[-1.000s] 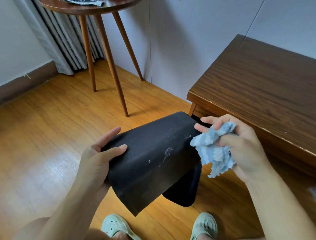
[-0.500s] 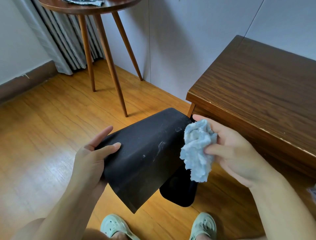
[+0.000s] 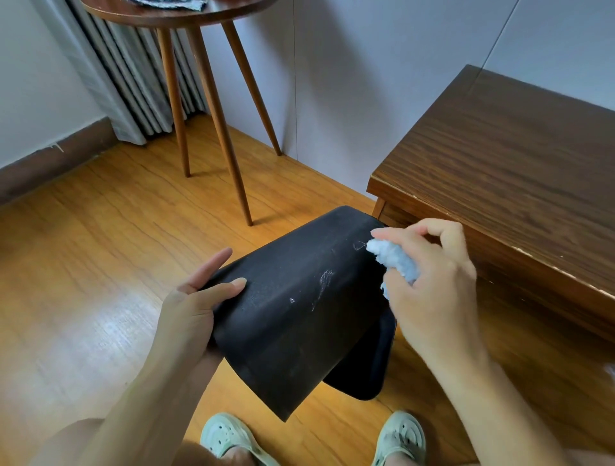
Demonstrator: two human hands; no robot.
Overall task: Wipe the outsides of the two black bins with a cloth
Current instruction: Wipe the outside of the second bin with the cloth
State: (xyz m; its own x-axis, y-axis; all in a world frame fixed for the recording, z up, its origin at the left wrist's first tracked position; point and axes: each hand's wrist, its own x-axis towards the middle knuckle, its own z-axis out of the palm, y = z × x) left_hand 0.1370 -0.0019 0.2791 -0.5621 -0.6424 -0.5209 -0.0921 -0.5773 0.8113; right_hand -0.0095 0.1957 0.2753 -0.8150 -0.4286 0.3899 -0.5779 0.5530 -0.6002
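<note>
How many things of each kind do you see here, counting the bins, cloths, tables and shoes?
Black bins: 2, the held bin and the second bin behind it
Cloths: 2, the light blue cloth and the dark cloth on the round table
Tables: 2, the round table and the low table
Shoes: 2, and
Total: 8

I see a matte black bin (image 3: 299,312) with whitish scuff streaks and specks on its side; second black bin (image 3: 362,362) below it, same black. Cloth (image 3: 392,259) is pale blue, fluffy. Floor (image 3: 100,249) is honey-orange wood grain with glossy glare. Table (image 3: 512,186) is dark brown striped woodgrain; round stool (image 3: 186,20) reddish-brown. Curtain (image 3: 133,83) grey, pleated. Sandals (image 3: 229,439) pale mint green. Wall (image 3: 349,83) pale grey
</note>
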